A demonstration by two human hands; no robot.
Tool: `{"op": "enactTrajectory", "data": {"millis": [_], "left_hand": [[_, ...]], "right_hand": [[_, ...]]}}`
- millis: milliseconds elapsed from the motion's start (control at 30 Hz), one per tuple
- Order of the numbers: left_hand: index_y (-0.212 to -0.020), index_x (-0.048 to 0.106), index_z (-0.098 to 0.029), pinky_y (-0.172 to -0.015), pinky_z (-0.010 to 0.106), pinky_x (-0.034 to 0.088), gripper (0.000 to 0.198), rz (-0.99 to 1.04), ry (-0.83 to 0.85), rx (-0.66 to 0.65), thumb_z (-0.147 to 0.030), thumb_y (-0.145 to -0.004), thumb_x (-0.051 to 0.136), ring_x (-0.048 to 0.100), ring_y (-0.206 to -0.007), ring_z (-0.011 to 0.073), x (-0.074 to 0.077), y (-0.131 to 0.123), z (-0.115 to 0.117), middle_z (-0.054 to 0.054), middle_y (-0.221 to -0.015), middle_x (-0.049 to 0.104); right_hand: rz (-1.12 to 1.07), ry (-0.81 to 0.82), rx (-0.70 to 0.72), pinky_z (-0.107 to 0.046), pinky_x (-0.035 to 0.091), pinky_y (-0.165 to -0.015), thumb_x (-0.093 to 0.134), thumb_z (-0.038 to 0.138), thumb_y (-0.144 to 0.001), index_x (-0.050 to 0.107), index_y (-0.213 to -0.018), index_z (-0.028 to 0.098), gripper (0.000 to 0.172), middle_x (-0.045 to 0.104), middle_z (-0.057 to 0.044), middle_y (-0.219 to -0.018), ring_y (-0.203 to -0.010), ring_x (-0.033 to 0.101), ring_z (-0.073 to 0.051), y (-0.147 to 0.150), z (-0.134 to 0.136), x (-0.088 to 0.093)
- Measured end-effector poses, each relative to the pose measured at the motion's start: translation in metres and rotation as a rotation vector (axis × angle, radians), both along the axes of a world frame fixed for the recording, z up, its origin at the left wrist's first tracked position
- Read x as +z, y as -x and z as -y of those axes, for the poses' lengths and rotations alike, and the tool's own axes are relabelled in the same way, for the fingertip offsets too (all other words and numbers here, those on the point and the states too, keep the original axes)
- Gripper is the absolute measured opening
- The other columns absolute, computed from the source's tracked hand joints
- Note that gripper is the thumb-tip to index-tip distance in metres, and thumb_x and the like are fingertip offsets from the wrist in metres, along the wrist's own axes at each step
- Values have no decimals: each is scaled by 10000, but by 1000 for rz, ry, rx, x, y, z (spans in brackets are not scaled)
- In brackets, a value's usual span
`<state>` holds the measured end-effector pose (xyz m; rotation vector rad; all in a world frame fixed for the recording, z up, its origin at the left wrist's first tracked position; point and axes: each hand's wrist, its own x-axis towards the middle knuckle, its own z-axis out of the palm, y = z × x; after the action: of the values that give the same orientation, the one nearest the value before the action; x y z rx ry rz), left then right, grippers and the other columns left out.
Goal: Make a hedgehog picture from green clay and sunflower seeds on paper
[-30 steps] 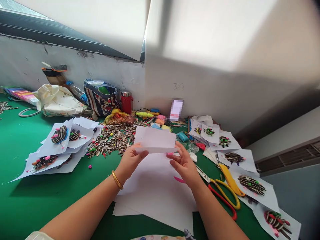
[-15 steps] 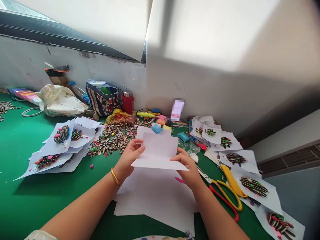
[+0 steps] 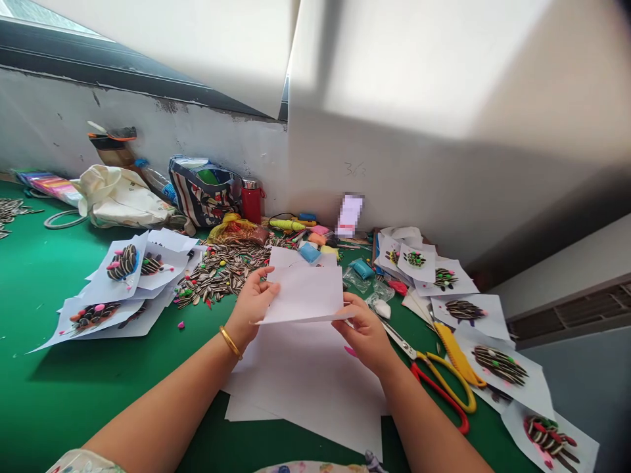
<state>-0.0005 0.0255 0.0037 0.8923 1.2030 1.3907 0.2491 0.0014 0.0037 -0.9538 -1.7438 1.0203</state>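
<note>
Pinched a half-folded white sheet (image 3: 303,295) by its side edges, left hand (image 3: 251,307) and right hand (image 3: 363,332) both closed on it, just above the loose paper stack (image 3: 305,387). Seemed mid-fold; likely needed edges squared before creasing. Had open green counter (image 3: 98,381) leftward, scissors (image 3: 436,381) close on the right.

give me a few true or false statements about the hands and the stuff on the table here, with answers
1. The left hand and the right hand both hold one white sheet up off the table. True.
2. The scissors lie left of the left hand. False: they lie on the right, beside the right hand.
3. A gold bangle sits on the left wrist. True.
4. The table is red. False: it is green.
5. A pile of sunflower seeds lies beyond the left hand. True.
</note>
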Motion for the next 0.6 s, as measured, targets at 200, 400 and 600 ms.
{"op": "enactTrajectory", "data": {"millis": [200,400,600], "left_hand": [[-1255,459,-247,-402,178,387,609,27,-43,21,-326,-723,743,519,-430,82,4,-2,4,-60,-688,610],[-1133,593,-176,-530,246,484,709,188,-132,-179,-775,-767,496,658,-691,185,13,-1,9,83,-829,691],[-1062,645,-195,-631,256,487,597,87,-136,-287,-630,-666,748,661,-816,212,12,-9,17,91,-977,715]], "right_hand": [[-104,1,-81,-351,480,-872,639,347,-878,706,-940,247,135,609,-63,-1130,-1036,582,-211,1,-2,0],[-185,78,-143,-287,464,-677,650,363,-858,688,-863,221,147,608,-53,-1069,-862,576,-174,2,-4,-1],[-167,56,-137,-315,485,-770,669,378,-845,682,-810,216,166,607,-59,-1075,-948,586,-198,3,-6,-3]]}}
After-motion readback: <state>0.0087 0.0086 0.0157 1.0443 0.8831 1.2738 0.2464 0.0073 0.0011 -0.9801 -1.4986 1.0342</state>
